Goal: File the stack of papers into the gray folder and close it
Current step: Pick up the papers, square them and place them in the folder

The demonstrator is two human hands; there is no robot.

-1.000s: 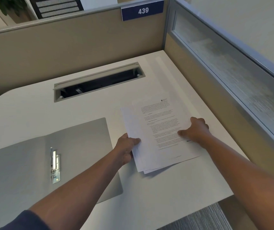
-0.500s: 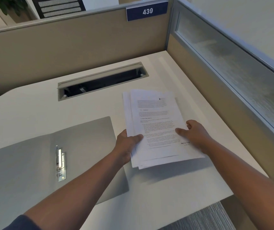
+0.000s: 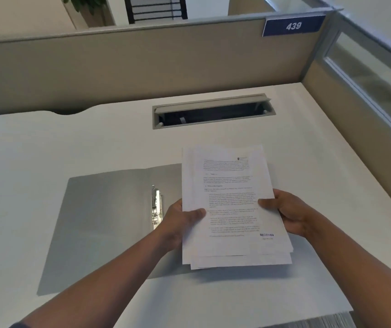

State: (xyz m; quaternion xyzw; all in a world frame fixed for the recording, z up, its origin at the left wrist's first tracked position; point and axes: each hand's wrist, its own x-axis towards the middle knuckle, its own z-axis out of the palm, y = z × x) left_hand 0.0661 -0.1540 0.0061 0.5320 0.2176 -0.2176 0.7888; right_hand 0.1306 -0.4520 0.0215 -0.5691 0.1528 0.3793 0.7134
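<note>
I hold the stack of papers (image 3: 232, 204) above the right leaf of the open gray folder (image 3: 104, 223), left hand (image 3: 180, 221) and right hand (image 3: 286, 213) pinching opposite edges; uneven sheets may splay or snag the clip (image 3: 156, 205).

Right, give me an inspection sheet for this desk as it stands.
Surface: white desk, open cable slot at the back.
Job's things: gray folder lies open, metal clip at its spine; stack of papers held above its right half, sheets uneven.
Clutter: nothing seen.
Hands: left hand and right hand grip the stack's side edges.
Cables: nothing seen.
Surroundings: beige partition, sign 439.
</note>
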